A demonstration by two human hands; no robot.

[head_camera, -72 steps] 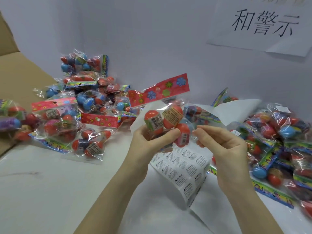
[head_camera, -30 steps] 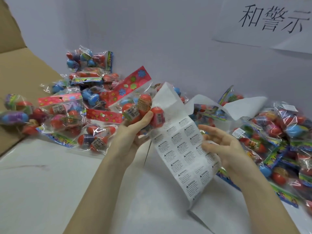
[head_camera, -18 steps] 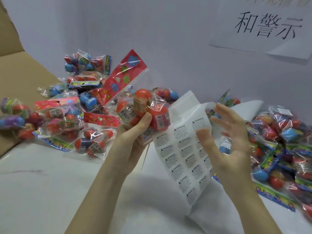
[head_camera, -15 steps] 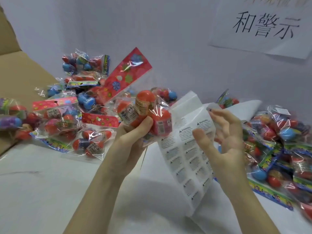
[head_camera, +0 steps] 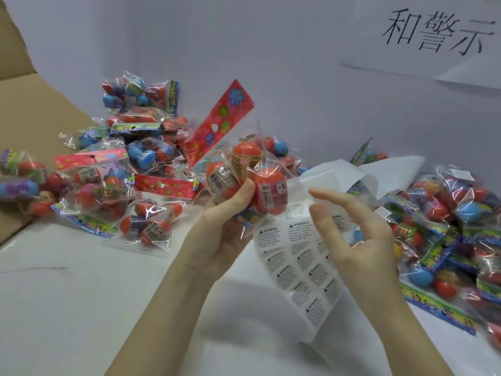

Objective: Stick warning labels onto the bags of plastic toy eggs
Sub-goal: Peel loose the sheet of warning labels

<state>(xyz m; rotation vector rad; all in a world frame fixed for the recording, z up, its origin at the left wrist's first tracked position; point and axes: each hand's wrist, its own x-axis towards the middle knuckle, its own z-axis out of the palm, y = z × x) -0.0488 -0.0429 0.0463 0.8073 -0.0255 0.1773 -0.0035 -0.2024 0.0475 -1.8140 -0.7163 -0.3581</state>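
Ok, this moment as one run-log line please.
left hand: grips bag of eggs | right hand: fingers at label sheet, picking a label | label on bag: not yet

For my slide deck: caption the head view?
Left hand grips a bag of toy eggs while right hand reaches to the warning-label sheet.

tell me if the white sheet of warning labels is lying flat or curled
Curled. The white sheet of warning labels hangs in the air beside the left hand, its top end bending over backwards.

Packing workstation: heaped toy-egg bags, carton (flap open), handwritten sign.
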